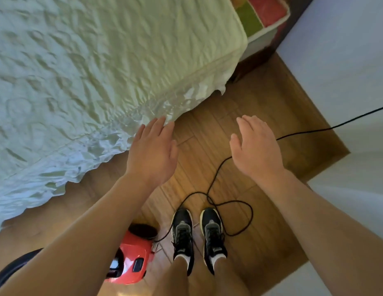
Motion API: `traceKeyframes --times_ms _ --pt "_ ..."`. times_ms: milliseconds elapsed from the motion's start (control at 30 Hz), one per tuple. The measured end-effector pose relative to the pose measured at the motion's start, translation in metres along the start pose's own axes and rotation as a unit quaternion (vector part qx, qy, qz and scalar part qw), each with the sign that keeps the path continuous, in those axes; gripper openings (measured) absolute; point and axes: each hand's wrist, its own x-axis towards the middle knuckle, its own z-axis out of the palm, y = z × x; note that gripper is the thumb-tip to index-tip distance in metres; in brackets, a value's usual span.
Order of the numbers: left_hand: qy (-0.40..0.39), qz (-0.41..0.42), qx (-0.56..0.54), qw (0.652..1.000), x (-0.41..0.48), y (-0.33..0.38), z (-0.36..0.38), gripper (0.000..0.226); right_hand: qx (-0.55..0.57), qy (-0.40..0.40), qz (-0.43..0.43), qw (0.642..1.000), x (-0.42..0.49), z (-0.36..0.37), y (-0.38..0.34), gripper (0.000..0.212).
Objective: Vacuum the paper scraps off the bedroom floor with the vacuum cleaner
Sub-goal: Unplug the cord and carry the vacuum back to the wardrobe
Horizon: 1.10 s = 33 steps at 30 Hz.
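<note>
A red vacuum cleaner [130, 259] stands on the wooden floor [261, 116] at the bottom, partly hidden by my left forearm. Its black power cord [216, 174] loops around my black shoes [197, 238] and runs off to the right. My left hand [152, 152] hovers palm down, fingers apart, by the edge of the bed cover. My right hand [257, 146] hovers the same way above the cord, holding nothing. No paper scraps show on the visible floor.
A bed with a pale quilted cover [96, 67] fills the left and top. A white wall or cabinet [344, 67] bounds the floor on the right. A box with red and green panels [263, 16] sits past the bed corner. A dark curved object [13, 265] shows at bottom left.
</note>
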Motion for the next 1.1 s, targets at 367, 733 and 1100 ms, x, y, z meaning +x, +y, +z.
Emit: traceKeyframes --times_ms 367,733,1100 --pt "-0.011 0.114 0.042 0.992 0.037 0.061 -0.015 0.052 0.001 0.022 0.101 0.995 -0.031 -0.027 0.05 0.055" --pt "-0.038 0.169 0.073 0.982 0.081 0.145 -0.022 0.054 0.06 0.07 0.179 0.98 -0.046 -0.056 0.125 0.054" --pt "-0.041 0.217 0.086 0.971 0.122 0.287 -0.009 0.054 0.109 0.077 0.241 0.961 -0.057 -0.095 0.243 0.054"
